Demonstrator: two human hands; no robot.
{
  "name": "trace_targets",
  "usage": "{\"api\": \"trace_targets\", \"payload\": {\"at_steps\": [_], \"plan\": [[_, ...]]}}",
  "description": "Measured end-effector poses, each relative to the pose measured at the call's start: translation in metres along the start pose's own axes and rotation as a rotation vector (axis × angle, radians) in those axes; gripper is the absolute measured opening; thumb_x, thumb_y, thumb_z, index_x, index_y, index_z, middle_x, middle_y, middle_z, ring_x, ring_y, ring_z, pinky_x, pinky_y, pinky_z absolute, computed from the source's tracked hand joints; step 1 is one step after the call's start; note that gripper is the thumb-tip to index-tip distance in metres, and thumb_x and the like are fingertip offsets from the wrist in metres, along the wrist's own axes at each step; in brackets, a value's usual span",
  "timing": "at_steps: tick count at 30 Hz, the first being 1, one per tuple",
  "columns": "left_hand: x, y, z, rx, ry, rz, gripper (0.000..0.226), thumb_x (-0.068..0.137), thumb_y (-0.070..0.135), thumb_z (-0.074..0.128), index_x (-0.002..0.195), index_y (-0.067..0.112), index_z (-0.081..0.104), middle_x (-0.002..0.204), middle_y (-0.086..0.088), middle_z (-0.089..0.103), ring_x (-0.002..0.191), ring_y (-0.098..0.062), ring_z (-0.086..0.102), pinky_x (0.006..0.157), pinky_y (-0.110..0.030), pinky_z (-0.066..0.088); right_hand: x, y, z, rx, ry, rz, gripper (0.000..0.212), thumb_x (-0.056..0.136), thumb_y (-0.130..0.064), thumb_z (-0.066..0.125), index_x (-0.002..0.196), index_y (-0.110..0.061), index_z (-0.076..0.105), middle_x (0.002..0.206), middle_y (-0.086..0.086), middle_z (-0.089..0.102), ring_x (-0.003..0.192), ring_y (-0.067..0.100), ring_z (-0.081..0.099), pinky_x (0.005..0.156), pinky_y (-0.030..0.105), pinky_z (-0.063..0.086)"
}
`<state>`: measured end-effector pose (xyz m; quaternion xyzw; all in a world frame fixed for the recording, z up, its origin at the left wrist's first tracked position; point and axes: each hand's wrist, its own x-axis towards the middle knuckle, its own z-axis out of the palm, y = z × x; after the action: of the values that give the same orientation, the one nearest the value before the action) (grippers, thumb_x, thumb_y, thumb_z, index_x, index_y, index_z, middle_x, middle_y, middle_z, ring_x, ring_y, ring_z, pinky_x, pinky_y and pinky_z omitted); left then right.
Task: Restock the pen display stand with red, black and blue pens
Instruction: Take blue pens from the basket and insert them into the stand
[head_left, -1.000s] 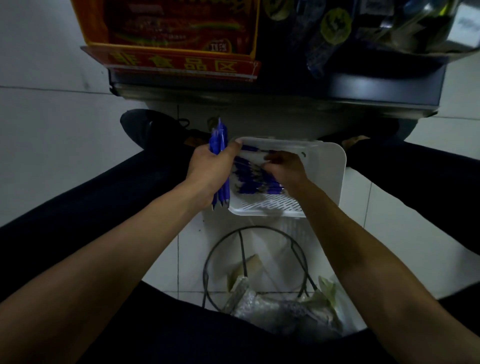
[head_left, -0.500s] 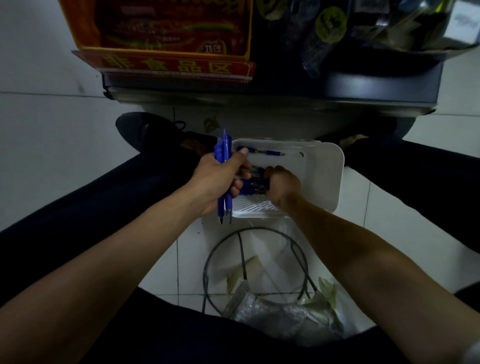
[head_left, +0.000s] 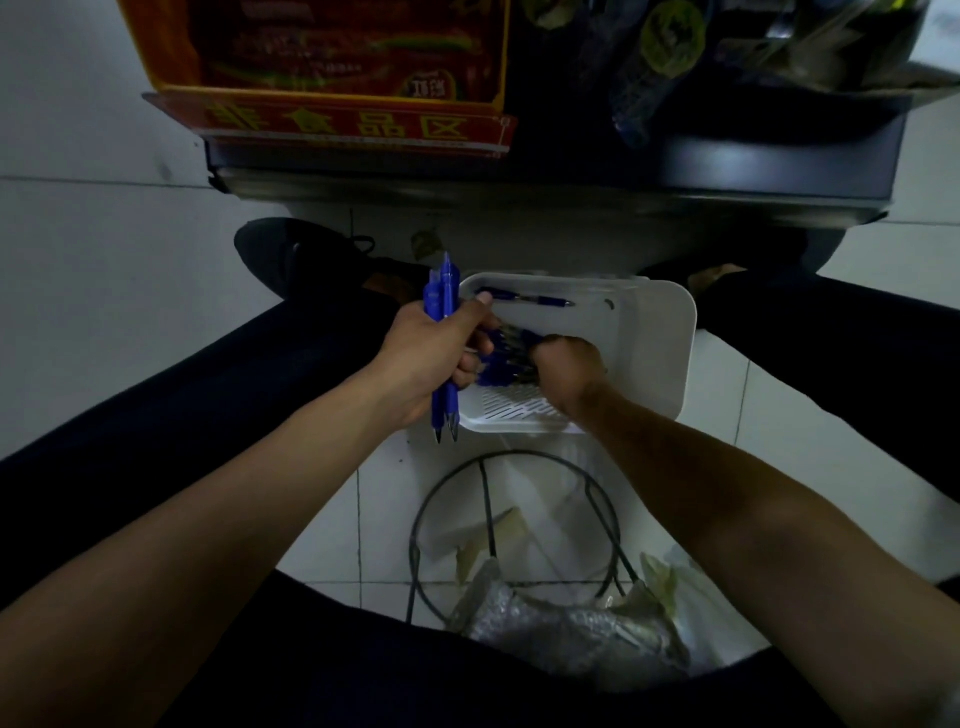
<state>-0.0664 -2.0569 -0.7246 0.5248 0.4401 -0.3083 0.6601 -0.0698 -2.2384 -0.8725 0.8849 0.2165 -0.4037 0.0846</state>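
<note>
A white plastic basket (head_left: 654, 353) with a slotted bottom sits on the tiled floor (head_left: 104, 291) between the person's dark-trousered legs, just in front of the base of a shop shelf (head_left: 519, 171) that carries a red strip sign with yellow characters (head_left: 337, 122). The left hand (head_left: 431, 358) is over the basket's left rim, its fingers and thumb wrapped round a bundle of blue pens (head_left: 441, 296). The bundle stands roughly upright in the fist, with the clicker ends sticking out above the thumb and the tips pointing down below the palm. The right hand (head_left: 569, 369) is down inside the basket, knuckles up. Its fingers are curled tightly over a heap of blue pens (head_left: 501, 364) that lies against the left side of the basket's bottom, between the two hands. The fingertips themselves are hidden under the hand. A single blue pen (head_left: 524, 299) lies apart from the heap, stretched along the basket's far wall. The left hand's lower fingers touch or nearly touch the heap, but I cannot tell which. Near the basket's near edge stands a dark wire ring frame (head_left: 488, 514) on the floor, with a crumpled clear plastic bag (head_left: 561, 623) and bits of paper inside and around it. A dark shoe (head_left: 291, 249) shows beyond the left hand, close under the shelf base.
</note>
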Motion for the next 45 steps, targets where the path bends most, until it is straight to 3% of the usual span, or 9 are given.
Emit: {"api": "trace_targets", "payload": {"at_steps": [9, 17, 24, 28, 32, 34, 37, 40, 45], "plan": [[0.005, -0.003, -0.002, 0.04, -0.021, 0.018, 0.012, 0.093, 0.014, 0.068, 0.085, 0.009, 0.061, 0.06, -0.001, 0.048, 0.043, -0.006, 0.036, 0.039, -0.017, 0.031, 0.003, 0.01, -0.003, 0.39, -0.004, -0.008, 0.026, 0.078, -0.041, 0.073, 0.091, -0.018, 0.073, 0.09, 0.003, 0.071, 0.085, 0.022, 0.067, 0.078, 0.032, 0.056], [0.007, -0.006, -0.004, 0.108, -0.024, 0.068, 0.025, 0.082, 0.007, 0.079, 0.073, 0.014, 0.056, 0.054, 0.001, 0.045, 0.044, -0.008, 0.036, 0.038, -0.017, 0.029, -0.019, 0.038, -0.024, 1.322, -0.216, -0.002, 0.008, 0.079, 0.002, 0.076, 0.081, -0.005, 0.073, 0.084, 0.011, 0.071, 0.084, 0.019, 0.067, 0.082, 0.033, 0.058], [0.003, -0.008, 0.0, 0.12, 0.025, 0.141, 0.027, 0.074, 0.012, 0.086, 0.093, 0.006, 0.068, 0.069, -0.001, 0.066, 0.046, 0.0, 0.058, 0.044, -0.013, 0.042, -0.03, 0.024, -0.049, 1.825, -0.555, -0.175, 0.013, 0.071, -0.003, 0.074, 0.074, -0.014, 0.079, 0.081, 0.014, 0.059, 0.07, 0.019, 0.052, 0.064, 0.025, 0.046], [0.002, -0.006, 0.0, 0.17, 0.025, 0.177, 0.016, 0.08, 0.018, 0.082, 0.084, 0.011, 0.069, 0.06, 0.008, 0.066, 0.049, 0.001, 0.06, 0.048, -0.013, 0.043, -0.031, 0.01, -0.065, 1.745, -0.633, -0.337, 0.02, 0.079, 0.0, 0.066, 0.079, -0.015, 0.08, 0.079, 0.011, 0.062, 0.066, 0.015, 0.052, 0.062, 0.022, 0.047], [0.008, -0.005, -0.002, 0.153, 0.138, 0.139, 0.019, 0.085, 0.029, 0.078, 0.079, 0.015, 0.066, 0.066, -0.001, 0.069, 0.063, -0.013, 0.067, 0.057, -0.025, 0.054, -0.029, 0.007, -0.069, 1.687, -0.515, -0.207, 0.014, 0.09, -0.008, 0.063, 0.087, -0.015, 0.074, 0.085, 0.006, 0.068, 0.076, 0.015, 0.062, 0.068, 0.022, 0.05], [0.009, -0.006, -0.002, 0.153, 0.167, 0.126, 0.021, 0.086, 0.031, 0.076, 0.077, 0.015, 0.065, 0.073, -0.007, 0.069, 0.071, -0.019, 0.068, 0.069, -0.032, 0.058, -0.017, 0.011, -0.059, 1.242, -0.199, -0.045, 0.004, 0.09, -0.02, 0.07, 0.091, -0.016, 0.071, 0.093, 0.004, 0.071, 0.088, 0.019, 0.066, 0.073, 0.023, 0.049], [0.009, -0.007, 0.0, 0.084, 0.102, 0.096, 0.019, 0.09, 0.026, 0.072, 0.086, 0.01, 0.064, 0.073, -0.007, 0.066, 0.067, -0.018, 0.07, 0.069, -0.031, 0.059, 0.005, 0.021, -0.032, 0.678, 0.052, 0.185, 0.027, 0.086, -0.021, 0.073, 0.112, -0.016, 0.069, 0.118, 0.008, 0.069, 0.11, 0.025, 0.063, 0.09, 0.029, 0.049], [0.004, -0.007, 0.003, 0.0, 0.011, 0.048, 0.022, 0.097, 0.024, 0.064, 0.103, 0.004, 0.061, 0.083, -0.018, 0.07, 0.072, -0.028, 0.075, 0.069, -0.038, 0.063, 0.018, 0.025, -0.011, 0.725, -0.012, 0.237, 0.047, 0.084, -0.013, 0.073, 0.128, -0.01, 0.06, 0.138, 0.013, 0.054, 0.126, 0.031, 0.053, 0.108, 0.034, 0.042], [0.002, -0.005, 0.003, 0.099, 0.049, 0.095, 0.019, 0.097, 0.028, 0.063, 0.087, 0.011, 0.061, 0.056, -0.002, 0.062, 0.045, -0.011, 0.056, 0.047, -0.026, 0.05, 0.029, 0.017, 0.004, 0.618, -0.049, 0.146, 0.037, 0.089, -0.007, 0.062, 0.124, 0.001, 0.061, 0.132, 0.021, 0.058, 0.124, 0.037, 0.053, 0.105, 0.036, 0.039]]}}
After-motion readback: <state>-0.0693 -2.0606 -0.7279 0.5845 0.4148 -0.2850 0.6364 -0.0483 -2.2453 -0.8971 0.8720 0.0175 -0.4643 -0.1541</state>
